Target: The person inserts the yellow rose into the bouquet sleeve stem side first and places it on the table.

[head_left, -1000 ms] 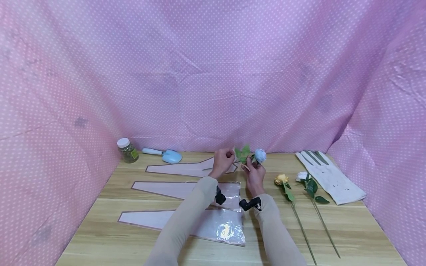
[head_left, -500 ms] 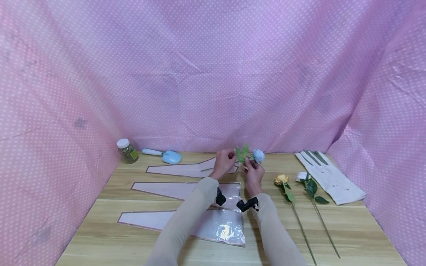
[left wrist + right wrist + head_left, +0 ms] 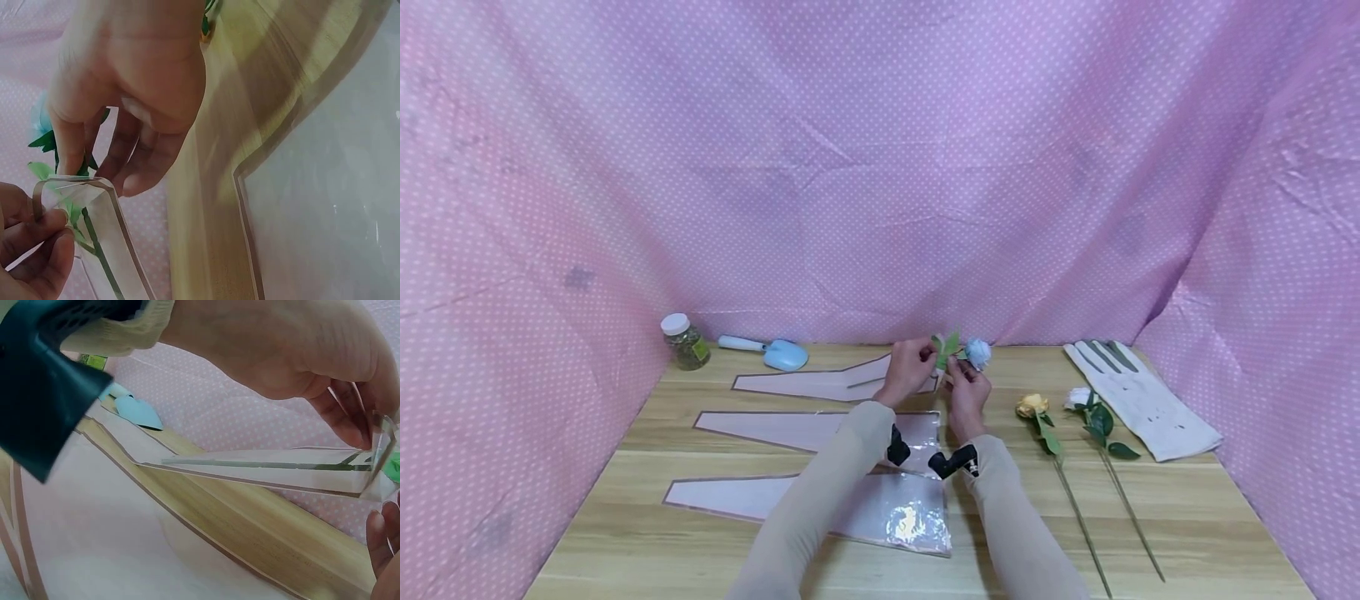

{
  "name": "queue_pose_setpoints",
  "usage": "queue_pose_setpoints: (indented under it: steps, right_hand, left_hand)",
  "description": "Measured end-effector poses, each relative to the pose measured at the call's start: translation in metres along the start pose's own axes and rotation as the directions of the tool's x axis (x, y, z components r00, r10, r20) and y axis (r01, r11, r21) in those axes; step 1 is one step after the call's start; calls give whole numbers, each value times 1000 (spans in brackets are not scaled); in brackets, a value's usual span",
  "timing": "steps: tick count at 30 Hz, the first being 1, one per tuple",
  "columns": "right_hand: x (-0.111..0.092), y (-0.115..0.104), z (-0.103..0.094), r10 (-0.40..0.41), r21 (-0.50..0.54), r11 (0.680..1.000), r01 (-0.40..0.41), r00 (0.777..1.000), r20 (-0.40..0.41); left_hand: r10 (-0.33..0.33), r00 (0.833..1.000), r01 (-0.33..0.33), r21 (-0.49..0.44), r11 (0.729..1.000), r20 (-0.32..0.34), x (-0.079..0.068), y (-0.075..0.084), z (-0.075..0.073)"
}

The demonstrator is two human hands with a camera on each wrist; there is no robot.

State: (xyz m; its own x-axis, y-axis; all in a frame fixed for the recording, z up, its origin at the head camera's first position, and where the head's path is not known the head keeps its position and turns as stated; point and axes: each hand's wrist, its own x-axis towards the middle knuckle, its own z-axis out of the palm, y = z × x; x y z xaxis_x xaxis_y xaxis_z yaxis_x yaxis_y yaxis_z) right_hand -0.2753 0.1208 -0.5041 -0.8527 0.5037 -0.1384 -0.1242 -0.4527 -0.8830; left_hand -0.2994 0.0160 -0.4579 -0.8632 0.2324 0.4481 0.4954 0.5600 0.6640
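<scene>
My left hand (image 3: 906, 371) pinches the mouth of a clear flower sleeve (image 3: 805, 384) with a brownish border, the farthest of three. In the left wrist view, its fingers (image 3: 47, 256) grip the rim. My right hand (image 3: 967, 400) holds a light blue artificial rose (image 3: 978, 353) just below the bloom, between thumb and fingers. The rose lies sideways, bloom to the right. Its stem (image 3: 262, 465) runs inside the sleeve in the right wrist view. The light green leaves (image 3: 950, 342) are at the sleeve's mouth; some show through the plastic in the left wrist view.
Two more sleeves (image 3: 752, 423) (image 3: 730, 492) lie nearer on the wooden table. At right are a yellow rose (image 3: 1033, 406), a white rose (image 3: 1077, 398) and white gloves (image 3: 1157, 412). A blue trowel (image 3: 786, 355) and a lidded jar (image 3: 686, 343) stand back left.
My right hand has moved slightly left with the blue rose. The stem reaches a little farther into the sleeve, and the leaves are closer to its mouth. My left hand has shifted slightly right.
</scene>
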Motion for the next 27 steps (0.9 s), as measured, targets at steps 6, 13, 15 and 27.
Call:
queue_pose_setpoints:
  steps: [6,13,15,27]
  right_hand:
    - [-2,1,2,5,-34,999,-5,1000,-12]
    - [1,3,1,10,-45,999,-11,1000,-18]
    - [2,3,0,10,-47,999,-11,1000,-27]
    - [4,4,-3,3,-2,1000,-3,998,-55]
  left_hand:
    - [44,999,-44,-10,999,21,-2,2,1]
    - [107,993,-105,-41,994,58,-3,-2,3]
    - [116,990,-109,-75,991,86,-4,-3,2]
    - [-43,965,99,-210,973,258,-1,-25,-23]
